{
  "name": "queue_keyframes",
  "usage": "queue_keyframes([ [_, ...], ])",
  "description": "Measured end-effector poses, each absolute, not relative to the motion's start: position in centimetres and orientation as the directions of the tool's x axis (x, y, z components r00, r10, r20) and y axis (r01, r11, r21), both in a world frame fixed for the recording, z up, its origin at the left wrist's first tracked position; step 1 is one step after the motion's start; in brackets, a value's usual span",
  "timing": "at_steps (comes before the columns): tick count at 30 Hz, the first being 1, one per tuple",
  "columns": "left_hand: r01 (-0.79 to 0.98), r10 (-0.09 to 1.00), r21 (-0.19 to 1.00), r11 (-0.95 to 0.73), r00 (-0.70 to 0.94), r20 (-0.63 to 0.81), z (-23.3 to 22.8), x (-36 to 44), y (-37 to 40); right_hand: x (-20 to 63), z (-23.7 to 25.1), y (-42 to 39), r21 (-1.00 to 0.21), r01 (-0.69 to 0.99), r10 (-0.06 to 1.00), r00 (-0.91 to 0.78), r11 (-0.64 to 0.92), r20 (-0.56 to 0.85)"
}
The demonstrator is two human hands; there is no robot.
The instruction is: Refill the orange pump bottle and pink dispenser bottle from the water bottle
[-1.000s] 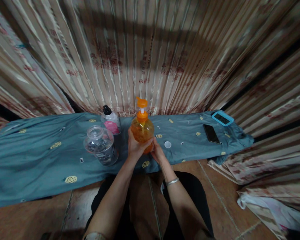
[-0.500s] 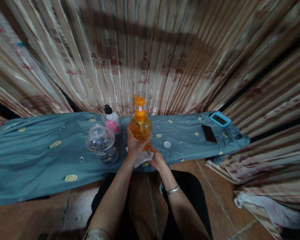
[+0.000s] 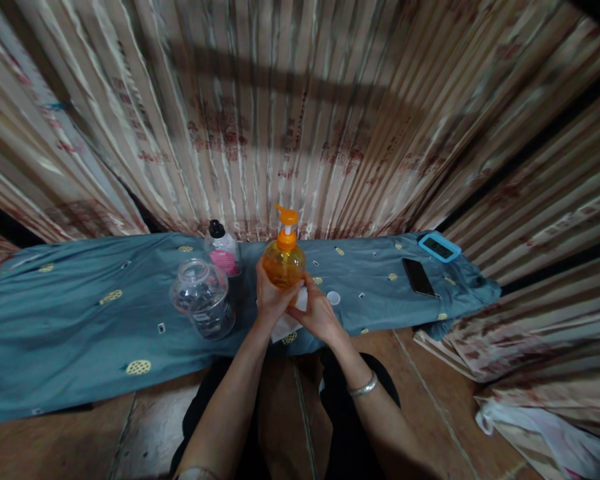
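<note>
Striped curtains behind, teal cloth (image 3: pixel 80 320) on the floor. Our left hand (image 3: pixel 270 297) grips the orange pump bottle (image 3: pixel 283 261) at 12 o'clock; right hand (image 3: pixel 317 313) presses a white tissue (image 3: pixel 285 325) against it. Wiping looks underway.

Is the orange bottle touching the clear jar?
Apart. The head view shows blue cloth between the orange bottle, gripped by the left hand, and the clear jar.

The left hand (image 3: pixel 270 300) grips an upright orange pump bottle (image 3: pixel 283 263) while the right hand (image 3: pixel 320 315) presses what looks like a white cloth (image 3: pixel 286 323) against it.
</note>
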State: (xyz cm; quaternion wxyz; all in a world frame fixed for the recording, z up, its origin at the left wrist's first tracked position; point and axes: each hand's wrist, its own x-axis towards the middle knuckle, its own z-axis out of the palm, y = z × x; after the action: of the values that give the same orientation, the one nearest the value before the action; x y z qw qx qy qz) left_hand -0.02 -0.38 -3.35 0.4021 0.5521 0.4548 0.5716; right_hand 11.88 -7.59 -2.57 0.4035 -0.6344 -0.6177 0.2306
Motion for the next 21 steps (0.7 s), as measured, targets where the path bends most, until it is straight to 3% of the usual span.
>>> queue_keyframes([
  [13,0.09,0.95,0.948,-0.304,-0.048,0.309,-4.2,1.4,-0.3,11.5,-3.5,-4.9,-0.8,0.599,0.934,0.299,-0.022,0.198],
  [21,0.013,0.921,0.925,-0.38,0.097,0.377,-4.7,2.8,0.1,14.5,-4.4,-3.8,-0.841,0.54,0.905,0.373,-0.032,0.205],
])
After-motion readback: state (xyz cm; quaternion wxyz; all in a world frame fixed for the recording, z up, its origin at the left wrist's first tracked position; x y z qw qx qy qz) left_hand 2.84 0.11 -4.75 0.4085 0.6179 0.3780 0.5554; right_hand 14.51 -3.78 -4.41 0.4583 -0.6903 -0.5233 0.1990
